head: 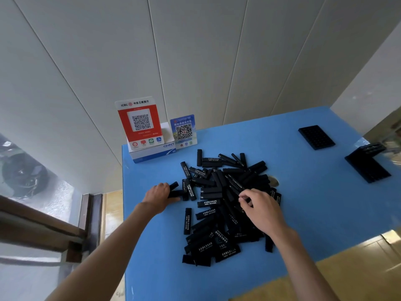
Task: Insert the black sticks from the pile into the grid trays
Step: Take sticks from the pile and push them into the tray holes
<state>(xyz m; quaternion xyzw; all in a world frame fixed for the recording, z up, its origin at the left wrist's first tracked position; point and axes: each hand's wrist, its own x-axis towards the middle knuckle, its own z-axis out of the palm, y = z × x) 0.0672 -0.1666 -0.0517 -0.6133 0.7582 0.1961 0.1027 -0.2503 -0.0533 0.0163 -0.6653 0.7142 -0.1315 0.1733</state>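
The heap of short black rectangular plastic sticks (225, 205), many printed with white lettering, lies loosely jumbled in the middle of the smooth matte blue surface (303, 192), pieces crossing and overlapping at every angle. The step in hand looks like gathering: the left hand (159, 197) sits at the pile's left edge with its grip curled around a few sticks (174, 191) that jut out past the fingers, while the right hand (259, 206) reaches into the pile's right side, thumb and fingertips pinched on a single stick (244, 197) among the others. None has yet gone into a slot, as far as can be judged. The flat black moulded grid tray (316, 137), dotted with rows of small holes, lies well apart at the far right, and a second black tray (367, 168) near the right edge seems to carry an upright part. The next move probably calls for lifting a stick free, turning it end-on and carrying it across to a hole. Behind the pile stand a red-and-white payment sign (138, 122) on a white cardboard box (152, 152) and a smaller blue payment card (184, 131).
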